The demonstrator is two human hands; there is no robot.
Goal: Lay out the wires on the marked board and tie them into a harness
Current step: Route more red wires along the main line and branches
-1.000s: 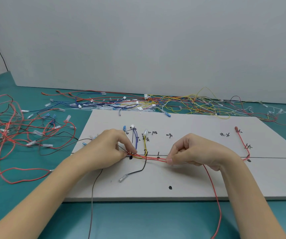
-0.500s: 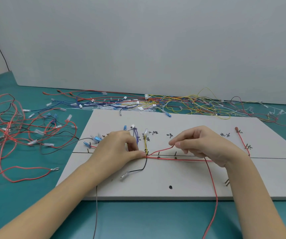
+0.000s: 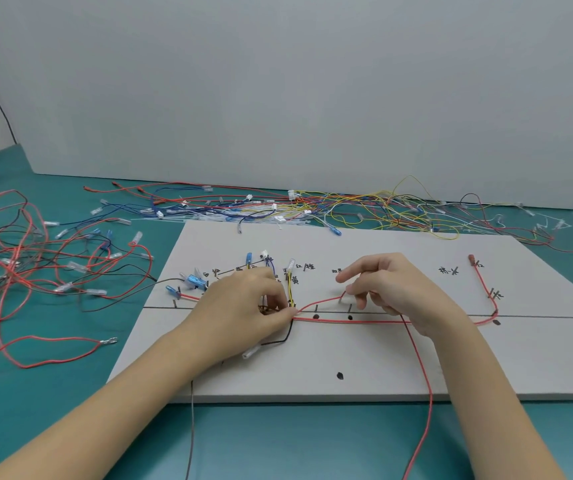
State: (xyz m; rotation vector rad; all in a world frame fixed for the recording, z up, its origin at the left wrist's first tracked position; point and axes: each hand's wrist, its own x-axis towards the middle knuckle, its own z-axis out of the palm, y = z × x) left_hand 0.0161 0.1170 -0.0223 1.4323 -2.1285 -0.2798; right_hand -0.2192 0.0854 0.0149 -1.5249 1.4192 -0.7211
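Observation:
A pale marked board lies on the teal table, with a black line and handwritten labels. My left hand pinches a bundle of wires at the junction on the line, where yellow, blue and black wires branch off. A red wire runs right along the line to a red terminal. My right hand pinches the end of a shorter red wire branch just above the line. Another red wire trails off the board's front edge.
A tangle of red and black wires lies on the table to the left. Several mixed red, blue and yellow wires pile behind the board along a white wall. A thin grey wire hangs over the front edge.
My left hand slid right along the line to the yellow wire's junction. My right hand moved up off the line, lifting a red branch end away from the bundle.

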